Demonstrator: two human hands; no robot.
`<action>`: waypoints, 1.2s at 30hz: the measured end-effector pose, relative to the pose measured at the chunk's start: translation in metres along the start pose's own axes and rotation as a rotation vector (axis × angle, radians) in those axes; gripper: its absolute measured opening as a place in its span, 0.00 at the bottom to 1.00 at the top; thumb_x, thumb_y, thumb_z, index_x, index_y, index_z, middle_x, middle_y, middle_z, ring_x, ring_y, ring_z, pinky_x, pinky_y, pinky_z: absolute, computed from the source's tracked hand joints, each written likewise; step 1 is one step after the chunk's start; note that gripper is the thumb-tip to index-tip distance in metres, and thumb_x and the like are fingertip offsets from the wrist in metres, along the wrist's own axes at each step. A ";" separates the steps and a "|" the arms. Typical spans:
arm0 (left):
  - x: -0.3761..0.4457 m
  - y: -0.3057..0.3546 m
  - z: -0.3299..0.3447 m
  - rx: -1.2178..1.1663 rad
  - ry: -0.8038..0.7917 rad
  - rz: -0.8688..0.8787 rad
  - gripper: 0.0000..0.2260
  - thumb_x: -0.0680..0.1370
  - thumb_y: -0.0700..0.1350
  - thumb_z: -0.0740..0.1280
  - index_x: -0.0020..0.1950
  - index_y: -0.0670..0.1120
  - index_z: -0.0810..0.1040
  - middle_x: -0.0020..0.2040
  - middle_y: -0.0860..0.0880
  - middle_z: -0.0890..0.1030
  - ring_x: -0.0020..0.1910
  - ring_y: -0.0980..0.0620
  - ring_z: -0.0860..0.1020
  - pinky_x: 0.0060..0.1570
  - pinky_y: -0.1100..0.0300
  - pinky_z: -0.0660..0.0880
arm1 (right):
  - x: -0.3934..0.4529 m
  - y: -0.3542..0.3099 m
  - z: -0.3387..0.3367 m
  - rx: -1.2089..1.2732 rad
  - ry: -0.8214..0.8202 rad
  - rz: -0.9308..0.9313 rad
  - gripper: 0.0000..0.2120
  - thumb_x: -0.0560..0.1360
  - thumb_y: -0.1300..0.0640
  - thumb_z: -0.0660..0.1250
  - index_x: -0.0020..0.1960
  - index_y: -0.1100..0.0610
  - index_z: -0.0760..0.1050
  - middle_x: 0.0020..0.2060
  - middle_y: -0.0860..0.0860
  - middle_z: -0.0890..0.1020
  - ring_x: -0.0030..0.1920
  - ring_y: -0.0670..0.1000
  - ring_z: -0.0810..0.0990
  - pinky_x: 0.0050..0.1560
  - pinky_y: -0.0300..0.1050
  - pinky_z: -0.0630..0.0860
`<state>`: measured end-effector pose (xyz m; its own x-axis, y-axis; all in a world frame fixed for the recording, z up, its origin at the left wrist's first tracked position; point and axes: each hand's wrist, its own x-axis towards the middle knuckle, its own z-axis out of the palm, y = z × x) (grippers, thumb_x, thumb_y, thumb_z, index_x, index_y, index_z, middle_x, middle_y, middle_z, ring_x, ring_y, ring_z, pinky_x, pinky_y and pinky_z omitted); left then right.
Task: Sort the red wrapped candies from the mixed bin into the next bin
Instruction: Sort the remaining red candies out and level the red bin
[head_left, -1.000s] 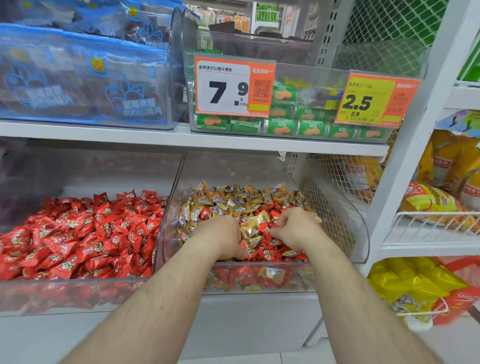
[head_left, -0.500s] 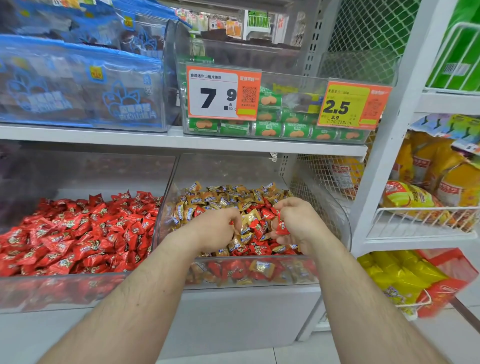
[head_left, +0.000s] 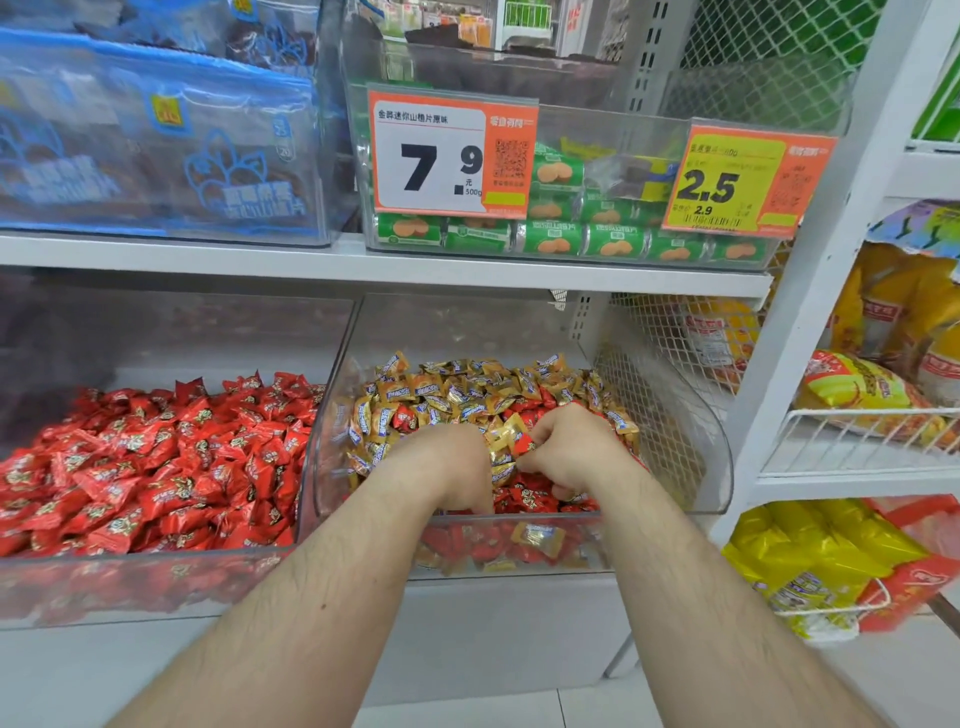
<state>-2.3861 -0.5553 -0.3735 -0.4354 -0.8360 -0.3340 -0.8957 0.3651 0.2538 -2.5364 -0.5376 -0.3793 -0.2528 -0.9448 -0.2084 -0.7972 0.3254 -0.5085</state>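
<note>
The clear mixed bin (head_left: 696, 415) on the lower shelf holds gold wrapped candies (head_left: 467, 389) at the back and red wrapped candies (head_left: 530, 499) toward the front. Both my hands are inside it, knuckles up. My left hand (head_left: 447, 467) is curled down into the pile near the front wall; what its fingers hold is hidden. My right hand (head_left: 571, 449) is curled round red candies, one showing at its thumb. To the left stands the neighbouring clear bin (head_left: 156, 577), full of red wrapped candies (head_left: 156, 462).
A shelf above carries a clear bin of green packets (head_left: 571, 239) with price tags 7.9 (head_left: 452, 156) and 2.5 (head_left: 748, 182), and blue bags (head_left: 156, 140) at left. Wire baskets with yellow bags (head_left: 857, 395) stand to the right past a white upright (head_left: 810, 312).
Both hands stay in the mixed bin, shifting slightly among the candies. The camera has moved closer and tilted a little.
</note>
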 end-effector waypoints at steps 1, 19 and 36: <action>-0.001 -0.003 -0.001 -0.099 0.025 0.010 0.05 0.71 0.46 0.73 0.44 0.45 0.84 0.44 0.49 0.85 0.45 0.48 0.82 0.48 0.51 0.81 | 0.000 0.002 -0.002 0.067 0.012 0.010 0.15 0.71 0.57 0.75 0.32 0.54 0.70 0.27 0.51 0.76 0.28 0.55 0.82 0.37 0.47 0.80; -0.114 -0.094 -0.053 -1.534 0.565 0.046 0.09 0.83 0.44 0.61 0.44 0.45 0.73 0.39 0.44 0.79 0.30 0.52 0.75 0.25 0.63 0.70 | -0.109 -0.089 -0.003 1.255 -0.452 0.050 0.07 0.72 0.56 0.67 0.43 0.60 0.75 0.30 0.57 0.76 0.26 0.53 0.78 0.18 0.35 0.69; -0.121 -0.227 -0.037 -1.007 0.872 -0.431 0.08 0.77 0.40 0.61 0.38 0.48 0.73 0.35 0.47 0.76 0.35 0.45 0.71 0.37 0.57 0.67 | -0.081 -0.248 0.087 0.854 -0.594 -0.010 0.05 0.80 0.57 0.65 0.49 0.59 0.75 0.44 0.56 0.77 0.42 0.53 0.78 0.44 0.54 0.81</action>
<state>-2.1271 -0.5522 -0.3572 0.3827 -0.9237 0.0188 -0.3322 -0.1186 0.9357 -2.2710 -0.5389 -0.3088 0.2473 -0.8523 -0.4610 -0.0860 0.4546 -0.8866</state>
